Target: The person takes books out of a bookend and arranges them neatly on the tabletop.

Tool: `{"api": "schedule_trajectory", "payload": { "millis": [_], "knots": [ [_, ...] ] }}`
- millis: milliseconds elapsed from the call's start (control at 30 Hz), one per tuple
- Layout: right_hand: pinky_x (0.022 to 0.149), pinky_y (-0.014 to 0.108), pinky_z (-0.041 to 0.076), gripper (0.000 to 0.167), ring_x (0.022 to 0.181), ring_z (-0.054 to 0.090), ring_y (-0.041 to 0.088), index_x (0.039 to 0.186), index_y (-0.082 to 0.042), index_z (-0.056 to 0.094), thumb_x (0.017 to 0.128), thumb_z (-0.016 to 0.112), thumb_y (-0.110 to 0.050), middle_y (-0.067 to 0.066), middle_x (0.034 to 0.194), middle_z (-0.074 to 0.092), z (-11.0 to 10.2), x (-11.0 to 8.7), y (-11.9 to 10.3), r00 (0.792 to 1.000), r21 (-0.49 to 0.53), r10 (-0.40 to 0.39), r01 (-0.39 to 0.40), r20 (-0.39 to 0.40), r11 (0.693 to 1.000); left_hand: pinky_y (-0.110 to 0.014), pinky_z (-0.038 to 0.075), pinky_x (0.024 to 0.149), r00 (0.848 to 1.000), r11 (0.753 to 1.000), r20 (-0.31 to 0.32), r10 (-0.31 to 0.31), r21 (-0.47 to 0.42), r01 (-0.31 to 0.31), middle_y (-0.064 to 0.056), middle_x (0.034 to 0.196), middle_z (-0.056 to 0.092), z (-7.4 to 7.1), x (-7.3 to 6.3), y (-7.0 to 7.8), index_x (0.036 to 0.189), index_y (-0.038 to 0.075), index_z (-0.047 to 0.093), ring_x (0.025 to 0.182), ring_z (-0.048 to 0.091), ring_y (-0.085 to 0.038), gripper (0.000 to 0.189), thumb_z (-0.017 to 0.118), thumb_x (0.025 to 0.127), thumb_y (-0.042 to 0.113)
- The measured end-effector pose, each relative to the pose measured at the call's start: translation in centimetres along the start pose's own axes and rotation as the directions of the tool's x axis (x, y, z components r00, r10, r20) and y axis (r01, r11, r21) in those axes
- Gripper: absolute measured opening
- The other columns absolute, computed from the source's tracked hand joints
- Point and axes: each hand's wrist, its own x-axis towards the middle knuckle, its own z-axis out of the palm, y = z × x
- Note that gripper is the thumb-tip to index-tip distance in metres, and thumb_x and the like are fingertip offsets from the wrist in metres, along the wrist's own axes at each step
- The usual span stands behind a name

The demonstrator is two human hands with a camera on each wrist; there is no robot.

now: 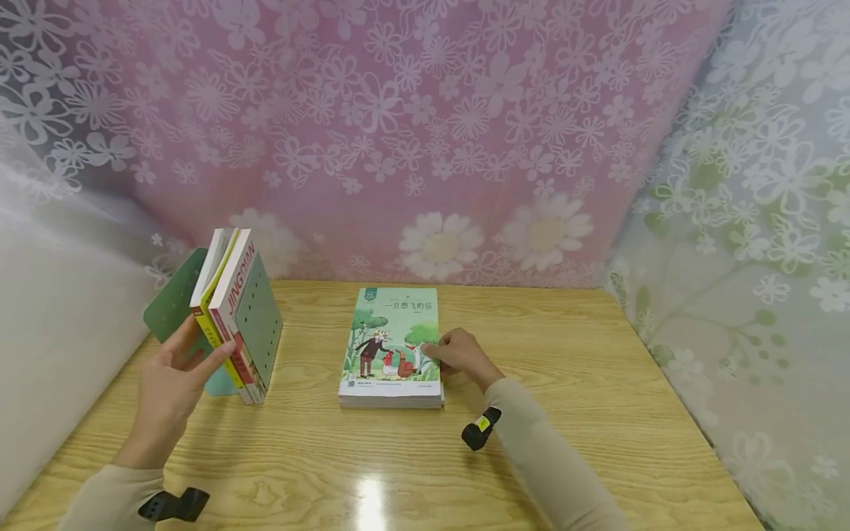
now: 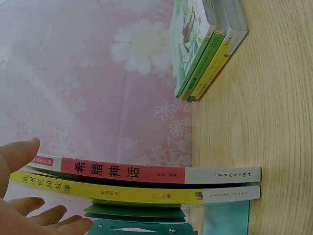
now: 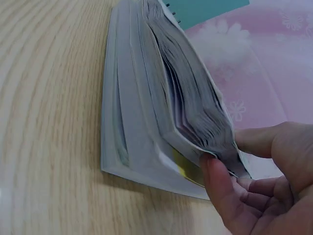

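A red-and-white book [image 1: 229, 313] and a yellow book [image 2: 142, 195] stand upright in a green bookend [image 1: 174, 295] at the left of the table. My left hand [image 1: 162, 387] holds them by the spines, thumb on the right side and fingers on the left. In the middle lies a short stack of books, with a green illustrated paperback [image 1: 398, 335] on top. Its right edge is pinched by my right hand [image 1: 467, 358]. The right wrist view shows the page edges [image 3: 195, 107] bent and fanned near the fingers.
The wooden table [image 1: 544, 324] reaches back to a pink floral curtain [image 1: 398, 147]. A pale floral curtain [image 1: 750, 295] borders it on the right, and a white surface [image 1: 60, 295] on the left.
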Motion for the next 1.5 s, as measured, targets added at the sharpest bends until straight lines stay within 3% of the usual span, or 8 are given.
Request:
{"api": "schedule_trajectory", "payload": {
  "millis": [100,300,533,933,1033,1167,1367,1500],
  "knots": [
    [0.061,0.036,0.059,0.042,0.065,0.067,0.027,0.059,-0.011,0.049,0.088,0.070,-0.032,0.009,0.065,0.058,-0.1,0.2,0.1,1.000,-0.059,-0.006,0.006,0.002,0.998,-0.005,0.047,0.078,1.000,0.998,0.013,0.021,-0.067,-0.020,-0.004,0.152,0.035,0.3,0.1,-0.4,0.150,0.026,0.032,0.114,0.056,0.001,0.073,0.070,0.089,0.016],
    [0.060,0.035,0.059,0.039,0.064,0.067,0.026,0.061,-0.009,0.054,0.088,0.071,-0.032,0.014,0.071,0.064,0.0,0.3,0.2,1.000,-0.082,-0.006,0.006,0.000,0.997,-0.006,0.047,0.080,0.999,0.995,0.017,0.039,-0.092,-0.037,-0.004,0.150,0.038,0.5,0.3,-1.1,0.148,0.024,0.037,0.120,0.053,-0.002,0.069,0.070,0.089,0.015],
    [0.059,0.035,0.059,0.045,0.064,0.068,0.026,0.055,-0.012,0.050,0.088,0.070,-0.034,0.017,0.068,0.064,-0.1,0.2,0.2,1.000,-0.093,-0.017,0.015,-0.020,0.996,-0.009,0.048,0.081,1.000,0.993,-0.016,0.018,0.121,-0.016,-0.002,0.145,0.046,0.4,0.7,-1.4,0.147,0.023,0.039,0.128,0.049,-0.014,0.063,0.067,0.091,0.028],
    [0.054,0.027,0.049,0.046,0.060,0.068,0.024,0.054,-0.011,0.055,0.087,0.071,-0.040,0.017,0.065,0.067,0.0,-0.5,-0.1,0.994,-0.177,-0.027,0.008,-0.101,0.984,-0.011,0.050,0.080,1.000,0.982,-0.020,-0.020,0.188,0.024,-0.009,0.142,0.048,0.5,1.1,-1.6,0.147,0.016,0.040,0.115,0.055,-0.003,0.065,0.065,0.090,0.037],
    [0.054,0.028,0.049,0.040,0.061,0.069,0.024,0.064,-0.006,0.065,0.086,0.071,-0.038,0.015,0.065,0.067,-0.1,-0.6,-0.1,0.994,-0.162,-0.032,0.015,-0.103,0.987,-0.012,0.050,0.082,0.999,0.980,-0.019,-0.031,0.194,0.034,-0.011,0.142,0.048,0.4,1.1,-1.7,0.147,0.014,0.040,0.116,0.055,-0.004,0.066,0.065,0.091,0.037],
    [0.064,0.034,0.057,0.037,0.065,0.070,0.025,0.092,0.000,0.073,0.086,0.072,-0.037,0.011,0.075,0.070,-0.2,-0.7,0.1,0.994,-0.117,-0.043,0.031,-0.099,0.993,-0.016,0.050,0.085,0.999,0.972,-0.019,-0.047,0.228,0.050,-0.012,0.142,0.047,0.3,1.1,-1.7,0.148,0.013,0.038,0.118,0.054,-0.005,0.068,0.064,0.091,0.040],
    [0.074,0.037,0.058,0.050,0.077,0.072,0.025,0.115,0.006,0.065,0.086,0.072,-0.034,0.022,0.112,0.065,-0.5,-0.9,0.2,0.994,-0.026,-0.027,0.024,-0.108,0.999,-0.010,0.049,0.081,0.999,0.981,-0.014,-0.050,0.185,0.052,-0.015,0.142,0.045,0.2,1.2,-1.9,0.147,0.009,0.037,0.116,0.054,-0.001,0.070,0.066,0.090,0.037],
    [0.074,0.037,0.058,0.055,0.083,0.071,0.028,0.123,0.008,0.060,0.088,0.070,-0.033,0.021,0.109,0.067,-0.7,-1.2,0.3,0.992,0.017,-0.034,0.037,-0.121,0.999,-0.007,0.048,0.077,0.998,0.985,-0.026,-0.058,0.160,0.061,-0.016,0.141,0.045,0.3,1.3,-2.1,0.146,0.007,0.039,0.108,0.055,0.007,0.070,0.068,0.089,0.035]
  ]
}}
